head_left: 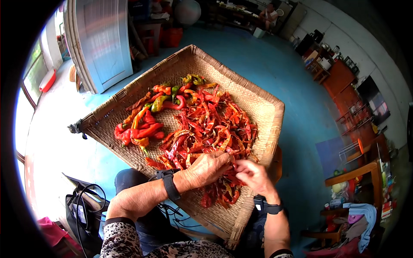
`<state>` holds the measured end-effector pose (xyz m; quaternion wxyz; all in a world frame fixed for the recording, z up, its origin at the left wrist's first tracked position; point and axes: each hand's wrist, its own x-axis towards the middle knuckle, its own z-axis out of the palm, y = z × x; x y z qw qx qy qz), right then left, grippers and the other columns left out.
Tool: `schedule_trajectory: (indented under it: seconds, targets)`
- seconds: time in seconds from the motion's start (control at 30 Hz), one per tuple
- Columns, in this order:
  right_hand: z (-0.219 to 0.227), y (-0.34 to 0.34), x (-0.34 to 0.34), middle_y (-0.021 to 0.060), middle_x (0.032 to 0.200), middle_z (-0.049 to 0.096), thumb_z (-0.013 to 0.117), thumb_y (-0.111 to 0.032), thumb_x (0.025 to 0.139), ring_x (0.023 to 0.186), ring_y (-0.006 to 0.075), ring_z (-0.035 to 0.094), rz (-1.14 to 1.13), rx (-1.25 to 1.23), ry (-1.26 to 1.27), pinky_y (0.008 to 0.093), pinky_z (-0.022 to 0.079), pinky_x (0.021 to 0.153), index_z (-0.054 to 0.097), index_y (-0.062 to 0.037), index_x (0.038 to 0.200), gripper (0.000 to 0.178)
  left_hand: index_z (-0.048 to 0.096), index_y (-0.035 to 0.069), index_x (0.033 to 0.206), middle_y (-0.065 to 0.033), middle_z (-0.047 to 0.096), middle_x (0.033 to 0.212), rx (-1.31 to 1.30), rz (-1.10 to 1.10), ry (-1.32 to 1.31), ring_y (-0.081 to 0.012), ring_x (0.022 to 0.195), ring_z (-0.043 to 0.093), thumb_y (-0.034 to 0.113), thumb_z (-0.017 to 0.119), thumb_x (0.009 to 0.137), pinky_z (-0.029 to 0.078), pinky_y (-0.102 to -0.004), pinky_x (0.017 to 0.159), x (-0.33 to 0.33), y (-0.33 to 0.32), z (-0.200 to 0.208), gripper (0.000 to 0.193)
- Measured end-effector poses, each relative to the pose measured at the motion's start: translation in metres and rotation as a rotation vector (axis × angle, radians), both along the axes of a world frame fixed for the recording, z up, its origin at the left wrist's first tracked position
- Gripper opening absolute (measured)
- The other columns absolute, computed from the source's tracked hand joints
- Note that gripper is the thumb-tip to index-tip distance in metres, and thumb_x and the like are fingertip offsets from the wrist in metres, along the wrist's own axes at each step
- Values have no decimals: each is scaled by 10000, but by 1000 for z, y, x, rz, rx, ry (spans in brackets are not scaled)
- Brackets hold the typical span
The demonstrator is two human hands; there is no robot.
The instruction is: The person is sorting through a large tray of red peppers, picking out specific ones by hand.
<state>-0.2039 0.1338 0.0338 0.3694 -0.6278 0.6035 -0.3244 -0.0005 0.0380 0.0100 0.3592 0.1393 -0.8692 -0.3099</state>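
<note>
Wrinkled dried red chili peppers (pixel 206 116) lie heaped in the middle and near part of a woven basket tray (pixel 266 118). Fresher, plumper peppers (pixel 148 129), red with some green and yellow, form a curve on its left side. Over the near edge of the dried heap, my left hand (pixel 208 167) is closed, thumb and fingers pinching a dried chili pepper. Close beside it, my right hand (pixel 254 175) has its fingers curled together at the same spot, slightly blurred. What it pinches is too small to make out.
The tray rests over my lap, above a blue floor (pixel 297 92). A black bag (pixel 84 215) with cables stands at lower left. Toward the right are a wooden chair (pixel 359 174) with clothes and red cabinets (pixel 340 77). Another person (pixel 269 16) sits far back.
</note>
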Motion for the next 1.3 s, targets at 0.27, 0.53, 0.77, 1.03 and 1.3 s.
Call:
schedule_trajectory:
  seconds: [0.27, 0.53, 0.77, 1.03, 1.3]
  targets:
    - [-12, -10, 16, 131, 776, 614, 671, -103, 848, 728, 278, 618, 57, -212, 36, 353, 483, 665, 601, 15, 874, 139, 540, 13, 1078, -178, 607, 921, 76, -134, 82, -364, 835, 634, 50, 636, 848, 534, -407, 711, -4, 3, 4, 252]
    - [-13, -8, -10, -13, 704, 577, 623, -190, 930, 599, 71, 507, -281, -279, -92, 253, 434, 545, 623, -13, 885, 183, 542, 61, 1220, -155, 599, 978, 27, 44, -60, -360, 885, 612, 104, 676, 843, 524, -421, 745, 5, -6, -2, 402]
    - [2, -7, -92, -27, 682, 533, 583, -249, 958, 545, 25, 464, -757, -432, -89, 187, 392, 461, 604, -50, 895, 210, 612, 21, 1090, -164, 604, 1008, -12, 161, -168, -331, 931, 631, 74, 656, 852, 543, -411, 778, 17, -28, 11, 248]
    - [-20, 3, -116, 126, 720, 645, 602, -186, 896, 695, 286, 641, -747, -244, 511, 388, 492, 672, 590, 3, 1041, 238, 627, 60, 1045, -163, 635, 948, -174, 453, -126, -340, 855, 633, 154, 671, 810, 514, -421, 755, 35, -95, 1, 256]
    - [-15, 1, -91, 162, 762, 658, 617, -158, 882, 703, 335, 639, -652, -255, 492, 434, 491, 665, 576, -22, 1188, 338, 600, 55, 1133, -186, 641, 1037, -125, 522, -483, -354, 1029, 587, 322, 664, 803, 472, -440, 868, -6, -195, -6, 429]
